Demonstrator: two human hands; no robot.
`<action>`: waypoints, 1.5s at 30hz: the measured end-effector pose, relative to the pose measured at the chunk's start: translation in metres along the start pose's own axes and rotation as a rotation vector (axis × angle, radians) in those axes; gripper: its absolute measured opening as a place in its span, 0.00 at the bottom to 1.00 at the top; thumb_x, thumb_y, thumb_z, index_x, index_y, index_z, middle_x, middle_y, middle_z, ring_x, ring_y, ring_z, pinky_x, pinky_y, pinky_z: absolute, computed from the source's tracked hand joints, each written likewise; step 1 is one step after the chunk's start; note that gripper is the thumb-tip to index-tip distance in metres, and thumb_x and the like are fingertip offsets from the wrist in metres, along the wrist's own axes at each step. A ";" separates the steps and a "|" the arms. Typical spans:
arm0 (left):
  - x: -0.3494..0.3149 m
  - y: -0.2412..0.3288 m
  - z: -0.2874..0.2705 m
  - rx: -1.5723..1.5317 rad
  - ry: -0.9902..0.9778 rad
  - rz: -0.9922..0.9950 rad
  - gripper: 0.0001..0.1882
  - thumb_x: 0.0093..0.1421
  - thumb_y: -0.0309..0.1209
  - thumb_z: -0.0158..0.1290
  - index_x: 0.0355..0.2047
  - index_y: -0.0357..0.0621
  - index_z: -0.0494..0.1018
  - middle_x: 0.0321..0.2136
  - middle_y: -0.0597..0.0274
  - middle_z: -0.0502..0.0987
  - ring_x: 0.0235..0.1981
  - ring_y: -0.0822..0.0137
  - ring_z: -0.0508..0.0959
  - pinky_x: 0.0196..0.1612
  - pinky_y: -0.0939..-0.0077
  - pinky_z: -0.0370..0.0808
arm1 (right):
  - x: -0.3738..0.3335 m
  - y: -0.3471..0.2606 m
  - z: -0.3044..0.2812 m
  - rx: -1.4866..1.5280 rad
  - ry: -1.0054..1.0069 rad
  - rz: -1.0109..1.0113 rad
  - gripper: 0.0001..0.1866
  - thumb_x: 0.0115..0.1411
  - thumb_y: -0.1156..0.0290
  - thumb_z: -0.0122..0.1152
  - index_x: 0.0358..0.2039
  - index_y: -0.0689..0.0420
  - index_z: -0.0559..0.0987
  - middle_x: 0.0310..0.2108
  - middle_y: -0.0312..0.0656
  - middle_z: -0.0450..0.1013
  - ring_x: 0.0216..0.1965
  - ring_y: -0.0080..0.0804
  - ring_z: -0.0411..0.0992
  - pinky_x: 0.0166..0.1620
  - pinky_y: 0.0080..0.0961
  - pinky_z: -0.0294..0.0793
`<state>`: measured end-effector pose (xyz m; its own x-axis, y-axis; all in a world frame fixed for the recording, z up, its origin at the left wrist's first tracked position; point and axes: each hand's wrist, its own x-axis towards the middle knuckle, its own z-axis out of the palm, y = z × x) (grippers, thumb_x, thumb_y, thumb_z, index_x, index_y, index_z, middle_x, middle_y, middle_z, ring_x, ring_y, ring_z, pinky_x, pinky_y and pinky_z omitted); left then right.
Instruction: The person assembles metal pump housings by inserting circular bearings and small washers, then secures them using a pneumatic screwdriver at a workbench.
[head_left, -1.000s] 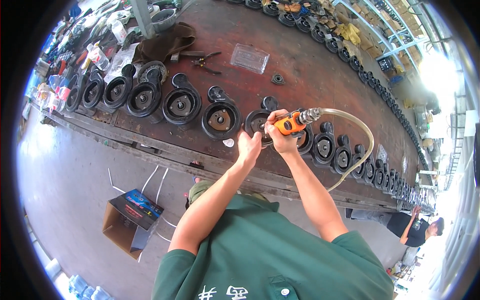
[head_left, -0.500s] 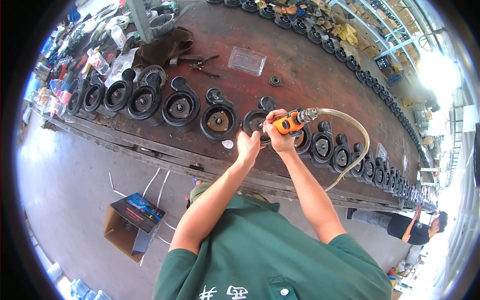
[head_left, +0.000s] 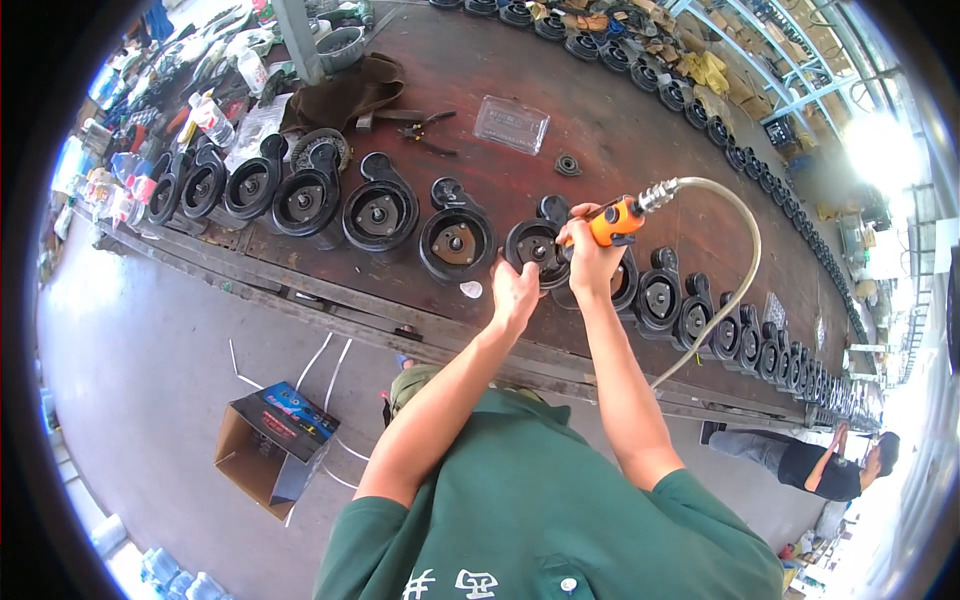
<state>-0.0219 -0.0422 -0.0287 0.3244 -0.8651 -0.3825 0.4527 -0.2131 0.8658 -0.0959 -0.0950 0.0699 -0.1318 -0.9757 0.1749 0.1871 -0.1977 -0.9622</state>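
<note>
My right hand is wrapped round an orange air tool, with a metal fitting and a clear hose at its back end. The tool is tilted, and its front end is hidden by my fingers. Beneath it, at the right side of a black round housing, my fingers cover part of the rim. My left hand grips the near edge of the same housing, thumb up at the rim. A similar housing with a brown plate inside stands just left of it.
Several black housings line the bench edge on both sides. Farther back lie a clear plastic tray, a small dark round part and pliers. An open carton sits on the floor. Another person is at the far right.
The view has shifted slightly. My right hand has lifted the air tool up and to the right, away from the housing's middle. My left hand stays at the near rim.
</note>
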 end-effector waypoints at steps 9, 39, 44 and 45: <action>0.002 -0.002 0.004 0.019 -0.004 -0.049 0.26 0.57 0.28 0.54 0.54 0.29 0.66 0.48 0.37 0.72 0.46 0.47 0.80 0.35 0.62 0.87 | 0.019 0.002 -0.023 0.082 -0.057 -0.127 0.11 0.58 0.83 0.55 0.42 0.62 0.72 0.26 0.38 0.72 0.25 0.25 0.73 0.32 0.21 0.73; -0.010 0.000 0.010 0.001 0.072 0.013 0.29 0.60 0.27 0.53 0.61 0.32 0.63 0.44 0.43 0.78 0.32 0.57 0.84 0.25 0.68 0.86 | 0.056 0.057 -0.036 -0.328 -0.331 -0.411 0.09 0.59 0.83 0.58 0.41 0.62 0.74 0.28 0.37 0.73 0.26 0.23 0.73 0.32 0.22 0.76; -0.009 -0.001 0.010 0.012 0.089 0.030 0.29 0.60 0.25 0.52 0.62 0.31 0.60 0.48 0.40 0.75 0.35 0.55 0.84 0.26 0.69 0.88 | 0.035 0.023 -0.009 0.085 -0.156 -0.196 0.10 0.60 0.82 0.58 0.43 0.63 0.74 0.27 0.35 0.73 0.25 0.20 0.72 0.31 0.18 0.73; -0.011 0.004 0.012 -0.010 0.076 0.013 0.30 0.60 0.25 0.51 0.63 0.33 0.59 0.49 0.41 0.74 0.36 0.55 0.84 0.25 0.68 0.88 | 0.029 0.023 -0.017 -0.015 -0.193 -0.200 0.11 0.60 0.83 0.58 0.43 0.63 0.74 0.27 0.35 0.73 0.25 0.19 0.72 0.31 0.17 0.73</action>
<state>-0.0340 -0.0390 -0.0174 0.3927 -0.8306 -0.3948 0.4558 -0.1970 0.8680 -0.1116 -0.1264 0.0494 0.0231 -0.9176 0.3968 0.1614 -0.3883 -0.9073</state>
